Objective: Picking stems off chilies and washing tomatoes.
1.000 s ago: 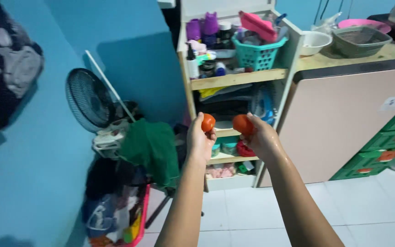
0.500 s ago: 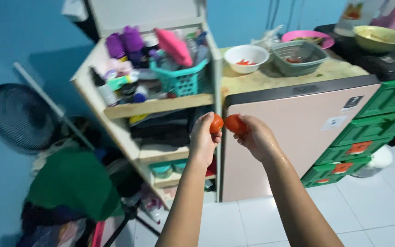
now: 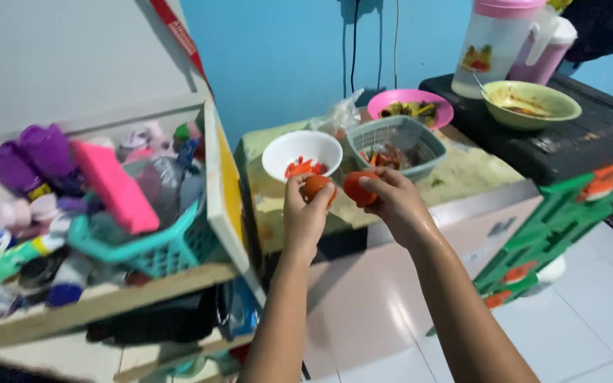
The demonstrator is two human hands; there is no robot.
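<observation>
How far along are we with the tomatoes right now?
Done: red cut pieces already lie in the white bowl, and more food sits in the grey basket. In hand: the left hand holds one whole tomato and the right hand holds another tomato, both raised over the countertop. Left: both tomatoes are uncut and not yet set down.

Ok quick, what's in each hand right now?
Left hand: closed around a small tomato.
Right hand: closed around another tomato.
</observation>
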